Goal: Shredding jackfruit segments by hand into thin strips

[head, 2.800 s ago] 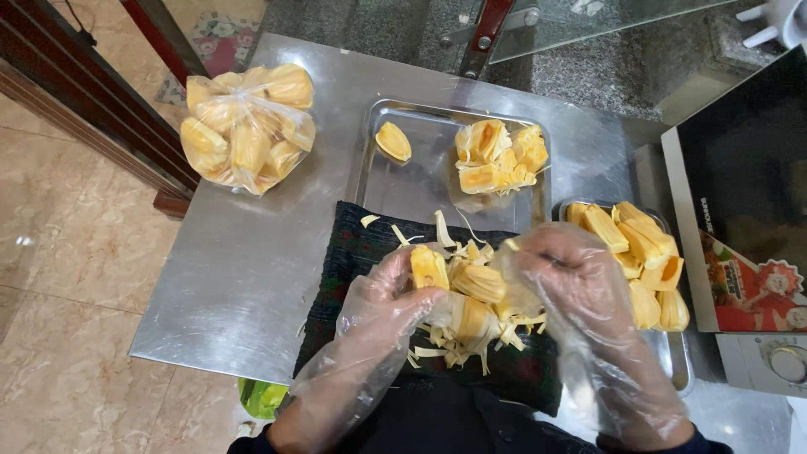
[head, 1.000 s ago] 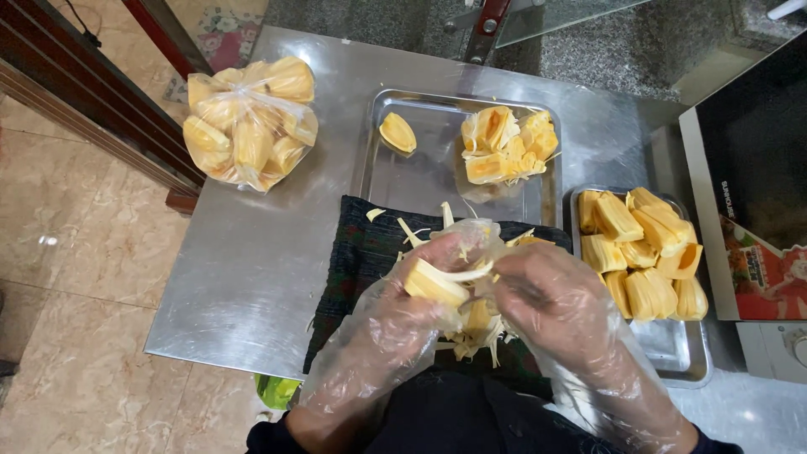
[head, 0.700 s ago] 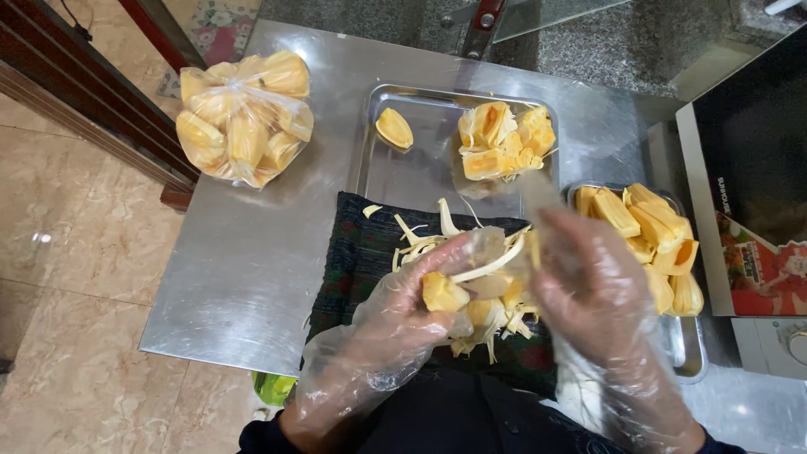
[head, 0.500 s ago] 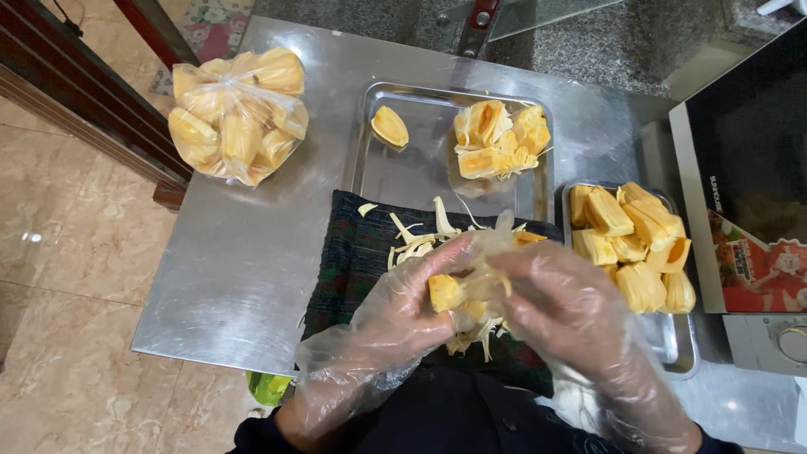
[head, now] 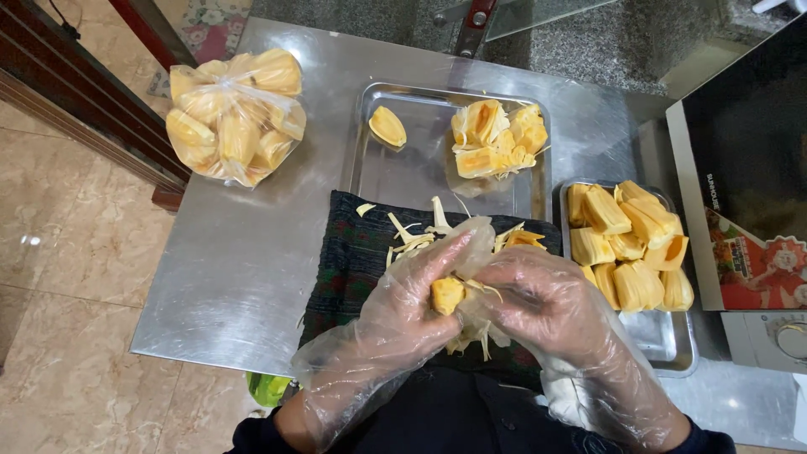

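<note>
Both hands, in loose clear plastic gloves, meet just over the near edge of the desk point(head: 252, 277). The left hand point(head: 403, 303) pinches a yellow jackfruit pod point(head: 446, 295) between thumb and fingers, and the right hand point(head: 546, 303) is closed on the pale stringy fibres point(head: 475, 332) clinging to that pod. By the look of it, the step in hand is stripping fibres off the pod, and the next move calls for a steady pull with the right while the left grips firmly.

Under the hands lies a dark cloth point(head: 353, 261) strewn with fibre scraps. Right of the hands, a small steel tray point(head: 668, 340) holds cleaned pods. Beyond the hands, a larger tray point(head: 395, 172) carries a few pieces, and far left sits a clear bag of pods point(head: 234, 118).
</note>
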